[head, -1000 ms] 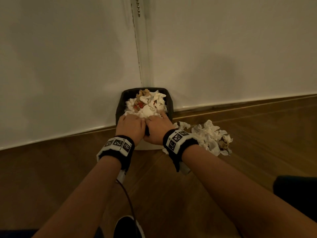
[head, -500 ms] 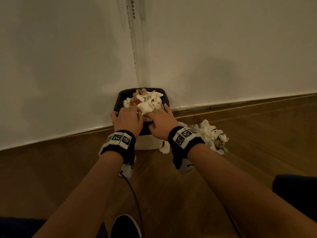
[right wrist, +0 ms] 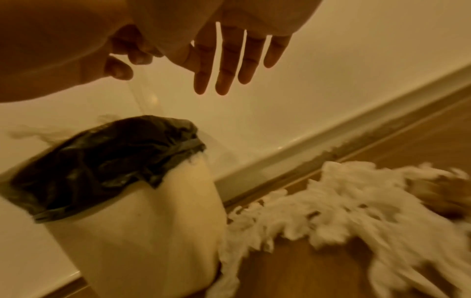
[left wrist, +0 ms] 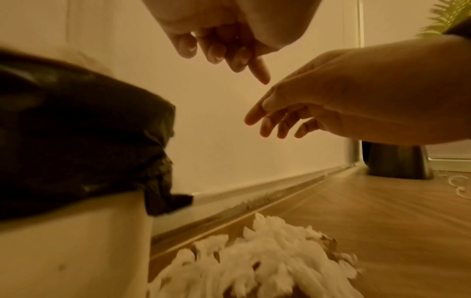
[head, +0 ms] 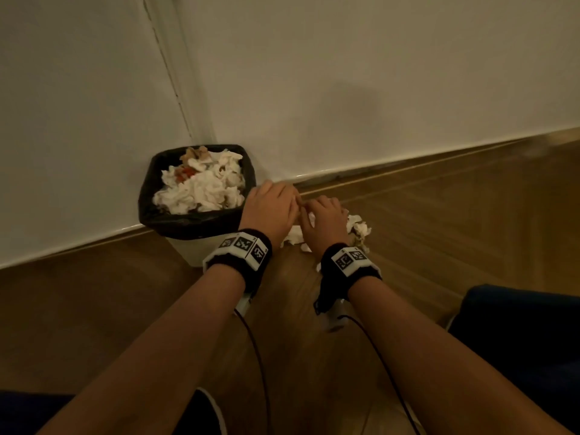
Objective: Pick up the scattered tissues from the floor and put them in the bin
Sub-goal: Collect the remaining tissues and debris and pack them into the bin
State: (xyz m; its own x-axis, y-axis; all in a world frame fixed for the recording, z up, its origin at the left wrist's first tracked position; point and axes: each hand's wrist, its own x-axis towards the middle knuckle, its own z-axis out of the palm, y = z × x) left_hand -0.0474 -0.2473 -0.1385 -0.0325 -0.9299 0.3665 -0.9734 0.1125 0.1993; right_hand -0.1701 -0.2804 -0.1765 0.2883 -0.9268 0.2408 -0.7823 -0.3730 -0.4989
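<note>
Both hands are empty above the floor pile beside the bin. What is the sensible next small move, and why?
Probably lower both hands onto the pile of tissues and scoop a bunch together. The left hand and right hand hang open above it, holding nothing, while the bin, already heaped near its rim, stands just to their left.

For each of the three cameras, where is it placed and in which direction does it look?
Head: worn high, looking forward and down at the white bin with a black plastic liner, the wooden floor and both forearms; left hand and right hand over the floor tissues.
Left wrist: low beside the bin, facing along the wall; its own fingers hang above, the other hand enters from the right.
Right wrist: low, looking towards the bin; straight fingers above.
Shared: both wrist views show the pile of crumpled white tissues on the floor.
</note>
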